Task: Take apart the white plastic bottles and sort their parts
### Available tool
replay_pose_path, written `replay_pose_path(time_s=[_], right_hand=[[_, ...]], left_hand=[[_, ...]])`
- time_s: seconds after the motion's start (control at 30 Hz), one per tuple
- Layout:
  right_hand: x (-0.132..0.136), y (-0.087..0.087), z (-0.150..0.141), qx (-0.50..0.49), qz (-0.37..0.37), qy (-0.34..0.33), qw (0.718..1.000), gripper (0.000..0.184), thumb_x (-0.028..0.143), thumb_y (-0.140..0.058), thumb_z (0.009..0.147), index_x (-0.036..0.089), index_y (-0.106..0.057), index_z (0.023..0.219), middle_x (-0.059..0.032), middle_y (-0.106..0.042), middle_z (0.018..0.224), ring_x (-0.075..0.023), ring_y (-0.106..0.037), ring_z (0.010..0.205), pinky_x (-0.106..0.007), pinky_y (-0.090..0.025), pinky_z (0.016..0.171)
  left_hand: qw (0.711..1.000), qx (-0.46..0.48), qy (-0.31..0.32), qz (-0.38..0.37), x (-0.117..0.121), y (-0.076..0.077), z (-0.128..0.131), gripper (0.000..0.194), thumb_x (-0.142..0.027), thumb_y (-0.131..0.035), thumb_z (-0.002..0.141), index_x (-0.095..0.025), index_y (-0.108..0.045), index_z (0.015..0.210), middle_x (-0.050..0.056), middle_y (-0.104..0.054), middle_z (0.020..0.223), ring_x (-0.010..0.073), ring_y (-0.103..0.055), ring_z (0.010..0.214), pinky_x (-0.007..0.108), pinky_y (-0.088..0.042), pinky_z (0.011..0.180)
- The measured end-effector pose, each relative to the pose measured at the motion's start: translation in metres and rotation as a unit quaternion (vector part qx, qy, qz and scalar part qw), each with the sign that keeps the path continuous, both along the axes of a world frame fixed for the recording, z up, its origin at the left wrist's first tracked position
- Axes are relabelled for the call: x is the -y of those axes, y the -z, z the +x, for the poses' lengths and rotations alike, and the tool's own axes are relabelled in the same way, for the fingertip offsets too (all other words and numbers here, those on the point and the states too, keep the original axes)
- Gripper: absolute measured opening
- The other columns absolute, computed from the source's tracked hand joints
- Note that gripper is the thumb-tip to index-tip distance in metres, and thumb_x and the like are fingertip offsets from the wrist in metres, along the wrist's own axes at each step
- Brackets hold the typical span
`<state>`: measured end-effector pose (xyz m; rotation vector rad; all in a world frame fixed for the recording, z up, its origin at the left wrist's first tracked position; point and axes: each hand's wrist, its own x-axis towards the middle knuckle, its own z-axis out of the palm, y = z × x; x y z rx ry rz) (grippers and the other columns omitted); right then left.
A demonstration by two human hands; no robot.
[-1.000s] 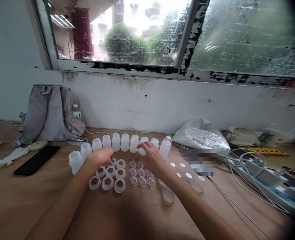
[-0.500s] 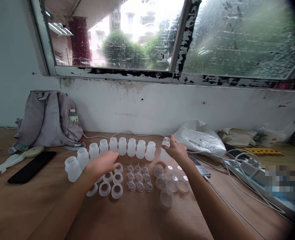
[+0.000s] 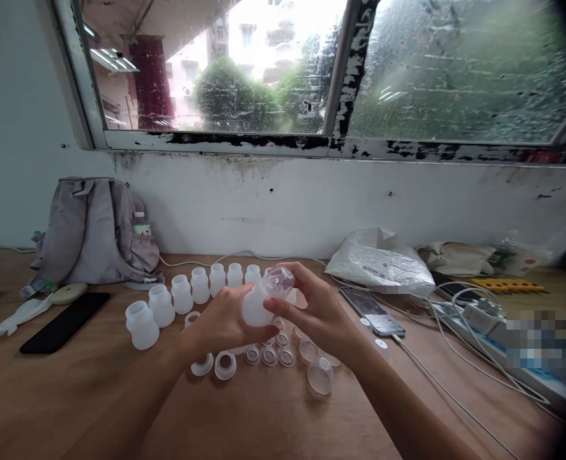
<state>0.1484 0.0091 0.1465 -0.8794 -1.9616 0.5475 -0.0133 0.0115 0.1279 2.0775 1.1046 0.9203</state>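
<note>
A frosted white baby bottle with a clear cap is held tilted above the middle of the table. My left hand is closed around the bottle's body. At the capped end, my right hand grips with its thumb and fingers. Behind the hands stands a curved row of open frosted bottles, partly hidden. Below them lie white collar rings, clear nipples in rows, and clear dome caps, several covered by my hands.
A grey backpack and a black phone are at left. On the right lie a plastic-wrapped packet, a charging phone, white cables and a power strip. Small white discs lie near my right forearm.
My right hand has brought the capped bottle from the right end of the row to the middle. My left hand has moved right from above the rings and closed around it.
</note>
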Motion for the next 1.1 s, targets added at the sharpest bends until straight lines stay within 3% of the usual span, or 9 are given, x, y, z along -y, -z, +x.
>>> replay_pose_path(time_s=[0.13,0.3,0.47,0.57,0.63,0.73,0.83,0.97,1.1], right_hand=[[-0.009,-0.002,0.010,-0.045,-0.076,-0.116,0.989,0.032,0.035,-0.057,0.073,0.019,-0.050,0.100,-0.0029,-0.056,0.091,-0.0157,-0.052,0.085,-0.028,-0.044,0.072],[-0.009,-0.002,0.011,-0.124,-0.181,-0.222,0.950,0.040,0.035,-0.061,0.070,0.021,-0.047,0.105,-0.0036,-0.055,0.092,-0.0154,-0.054,0.082,-0.026,-0.045,0.067],[-0.010,0.005,0.012,-0.132,-0.235,-0.238,0.933,0.044,0.038,-0.061,0.068,0.022,-0.045,0.106,-0.0058,-0.057,0.100,-0.0176,-0.057,0.084,-0.031,-0.046,0.069],[-0.014,0.008,0.028,-0.172,-0.178,-0.158,0.956,0.038,0.041,-0.055,0.072,0.025,-0.046,0.106,-0.0058,-0.056,0.107,-0.0192,-0.055,0.093,-0.034,-0.046,0.074],[-0.014,0.011,0.047,-0.176,-0.121,-0.050,0.976,0.039,0.046,-0.047,0.076,0.026,-0.046,0.109,-0.0062,-0.055,0.108,-0.0195,-0.053,0.095,-0.034,-0.045,0.075],[-0.005,0.028,0.076,-0.074,-0.107,0.060,0.990,0.040,0.045,-0.055,0.072,0.022,-0.050,0.105,-0.0052,-0.058,0.094,-0.0180,-0.055,0.082,-0.030,-0.046,0.068],[0.014,0.061,0.099,0.020,-0.121,0.122,0.985,0.039,0.045,-0.056,0.070,0.020,-0.052,0.101,-0.0043,-0.057,0.085,-0.0166,-0.055,0.070,-0.029,-0.045,0.059],[0.036,0.111,0.114,0.085,-0.126,0.202,0.967,0.043,0.039,-0.057,0.069,0.020,-0.048,0.107,-0.0056,-0.058,0.085,-0.0200,-0.057,0.074,-0.032,-0.046,0.059],[0.040,0.142,0.117,0.084,-0.141,0.207,0.964,0.042,0.034,-0.054,0.069,0.021,-0.045,0.108,-0.0055,-0.060,0.090,-0.0199,-0.058,0.077,-0.035,-0.048,0.066]], left_hand=[[0.971,0.105,0.126,-0.177,-0.003,-0.001,-0.005,0.014,-0.023,-0.064,0.056,-0.017,-0.054,0.065,-0.002,-0.054,0.058,0.0134,-0.050,0.053,0.025,-0.038,0.048],[0.872,0.210,0.259,-0.358,-0.006,0.013,-0.005,0.018,-0.020,-0.060,0.049,-0.016,-0.055,0.066,0.001,-0.058,0.053,0.0160,-0.053,0.047,0.027,-0.041,0.043],[0.809,0.273,0.267,-0.446,0.002,0.029,-0.008,0.027,-0.024,-0.054,0.049,-0.013,-0.057,0.073,0.002,-0.058,0.053,0.0141,-0.053,0.045,0.024,-0.041,0.041],[0.776,0.254,0.298,-0.495,0.012,0.043,-0.014,0.028,-0.026,-0.054,0.049,-0.013,-0.056,0.073,0.002,-0.058,0.052,0.0140,-0.052,0.044,0.024,-0.040,0.041],[0.798,0.253,0.264,-0.478,0.020,0.056,-0.017,0.027,-0.026,-0.057,0.053,-0.013,-0.055,0.076,0.002,-0.058,0.055,0.0138,-0.053,0.046,0.024,-0.041,0.043],[0.860,0.295,0.121,-0.399,0.027,0.074,-0.017,0.025,-0.028,-0.060,0.063,-0.015,-0.053,0.082,0.001,-0.058,0.064,0.0130,-0.055,0.053,0.023,-0.042,0.048],[0.852,0.364,0.004,-0.375,0.026,0.085,-0.012,0.027,-0.038,-0.059,0.068,-0.017,-0.051,0.084,0.001,-0.058,0.073,0.0120,-0.056,0.056,0.023,-0.043,0.049],[0.820,0.422,-0.003,-0.386,0.021,0.091,-0.007,0.027,-0.040,-0.056,0.070,-0.016,-0.051,0.081,0.001,-0.056,0.076,0.0106,-0.056,0.060,0.022,-0.045,0.056],[0.860,0.381,-0.003,-0.339,0.023,0.096,-0.007,0.029,-0.037,-0.060,0.067,-0.016,-0.051,0.086,0.001,-0.056,0.075,0.0118,-0.055,0.064,0.022,-0.044,0.058]])
